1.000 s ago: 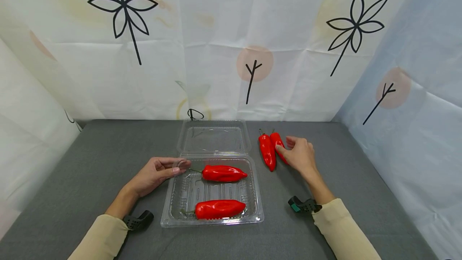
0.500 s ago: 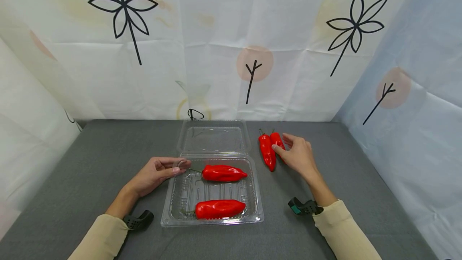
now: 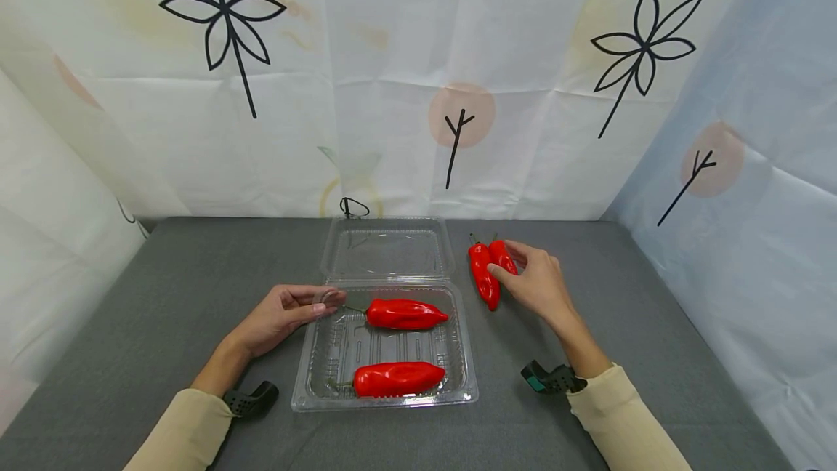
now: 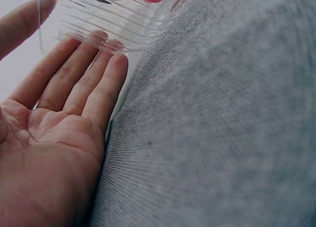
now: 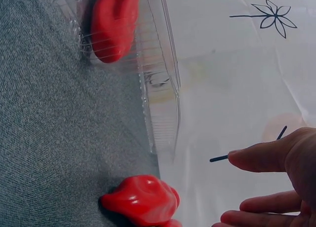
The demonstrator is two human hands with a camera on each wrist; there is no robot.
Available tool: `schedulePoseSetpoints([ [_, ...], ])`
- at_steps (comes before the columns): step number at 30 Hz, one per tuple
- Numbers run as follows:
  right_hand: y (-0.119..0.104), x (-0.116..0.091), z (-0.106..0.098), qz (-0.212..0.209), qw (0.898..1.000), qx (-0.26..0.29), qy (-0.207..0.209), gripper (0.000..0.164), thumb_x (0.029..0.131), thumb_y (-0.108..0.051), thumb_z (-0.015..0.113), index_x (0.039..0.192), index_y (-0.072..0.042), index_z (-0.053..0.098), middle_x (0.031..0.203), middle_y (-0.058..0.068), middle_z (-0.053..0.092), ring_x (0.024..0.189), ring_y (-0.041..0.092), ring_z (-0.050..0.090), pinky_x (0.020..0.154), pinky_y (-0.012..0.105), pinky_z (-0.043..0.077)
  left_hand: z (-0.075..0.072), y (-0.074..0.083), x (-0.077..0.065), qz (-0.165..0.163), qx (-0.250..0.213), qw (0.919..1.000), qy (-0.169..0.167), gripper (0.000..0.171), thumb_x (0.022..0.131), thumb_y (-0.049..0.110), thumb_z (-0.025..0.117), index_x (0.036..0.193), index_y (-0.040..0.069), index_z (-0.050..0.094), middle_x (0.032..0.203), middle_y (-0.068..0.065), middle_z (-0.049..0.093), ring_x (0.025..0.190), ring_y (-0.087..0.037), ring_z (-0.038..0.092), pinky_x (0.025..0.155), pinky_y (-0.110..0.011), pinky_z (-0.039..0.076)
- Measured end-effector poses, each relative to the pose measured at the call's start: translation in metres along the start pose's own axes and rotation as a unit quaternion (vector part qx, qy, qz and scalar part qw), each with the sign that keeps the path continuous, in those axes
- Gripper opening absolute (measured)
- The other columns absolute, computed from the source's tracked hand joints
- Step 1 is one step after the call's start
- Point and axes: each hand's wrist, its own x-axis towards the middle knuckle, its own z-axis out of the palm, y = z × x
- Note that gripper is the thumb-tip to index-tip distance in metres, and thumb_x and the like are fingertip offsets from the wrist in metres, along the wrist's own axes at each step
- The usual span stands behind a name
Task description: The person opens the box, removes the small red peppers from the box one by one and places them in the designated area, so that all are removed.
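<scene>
About half of the work is judged done: the far red pepper (image 3: 404, 314) and the near red pepper (image 3: 399, 379) are laid crosswise in a clear plastic container (image 3: 466, 355), kept apart from each other, their stems pointed toward the person's left. Two more are left outside, on the grey cloth (image 3: 366, 443) to the container's right: the inner red pepper (image 3: 482, 276) is seen just beside the outer red pepper (image 3: 502, 256), which is partly covered by the right hand (image 3: 541, 283). The lid (image 3: 389, 253) is laid back beyond the container.

The right hand is poised at the outer red pepper with thumb and fingers spread; a gap is shown between them in the right wrist view, and nothing is seen gripped. Whether the pepper is touched cannot be told. The left hand (image 3: 280, 318) is placed at the container's far left corner, its fingers nearly straight against the clear plastic and its thumb held away from them; no pepper is held there.

Four peppers are counted in all, two inside and two out, with one container, one lid and two bare hands. Two dark wrist straps (image 3: 251, 401) and two pale sleeves (image 3: 196, 431) are also counted. On the pale backdrop (image 3: 386, 129), two large leaf outlines (image 3: 224, 9) are printed.
</scene>
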Motion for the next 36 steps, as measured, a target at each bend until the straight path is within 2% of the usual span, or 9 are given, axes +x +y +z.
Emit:
schedulePoseSetpoints([
  [6,-0.003,-0.001,0.001,-0.008,1.000,0.009,-0.005,0.058,0.092,-0.020,0.074,0.140,0.007,0.055,0.129,0.027,0.064,0.116,0.043,0.064,0.091,0.053,0.057,-0.001,-0.001,0.000,0.005,-0.006,1.0000,-0.006,0.042,0.100,-0.005,0.056,0.141,-0.015,0.048,0.138,-0.022,0.060,0.130,-0.021,0.058,0.106,-0.031,0.048],
  [14,-0.007,-0.004,0.002,-0.012,1.000,0.006,-0.013,0.057,0.093,-0.020,0.073,0.141,0.006,0.055,0.130,0.026,0.064,0.117,0.042,0.063,0.094,0.055,0.053,0.000,0.000,0.000,0.006,-0.010,0.9999,-0.006,0.043,0.100,-0.006,0.057,0.140,-0.016,0.048,0.137,-0.019,0.062,0.129,-0.020,0.058,0.106,-0.030,0.048],
  [20,-0.010,-0.006,0.004,-0.017,1.000,0.002,-0.011,0.056,0.092,-0.020,0.074,0.141,0.003,0.057,0.130,0.026,0.064,0.115,0.043,0.062,0.088,0.054,0.056,0.001,0.001,0.000,-0.003,-0.005,1.0000,0.002,0.043,0.100,-0.004,0.058,0.140,-0.015,0.049,0.137,-0.020,0.061,0.129,-0.020,0.059,0.106,-0.030,0.048],
  [25,-0.013,-0.008,0.005,-0.020,1.000,0.002,-0.015,0.056,0.092,-0.020,0.074,0.141,-0.001,0.058,0.129,0.025,0.064,0.115,0.043,0.061,0.086,0.052,0.057,0.001,0.000,0.000,0.002,-0.007,1.0000,-0.002,0.043,0.100,-0.005,0.057,0.140,-0.016,0.048,0.138,-0.021,0.061,0.129,-0.021,0.059,0.106,-0.030,0.048],
  [36,-0.023,-0.016,0.007,-0.058,0.998,0.011,-0.017,0.056,0.089,-0.018,0.078,0.140,-0.001,0.059,0.125,0.025,0.065,0.111,0.044,0.062,0.078,0.048,0.061,0.001,0.001,0.000,0.003,-0.006,1.0000,-0.002,0.043,0.099,-0.005,0.057,0.140,-0.016,0.048,0.138,-0.021,0.061,0.129,-0.021,0.058,0.106,-0.030,0.048],
])
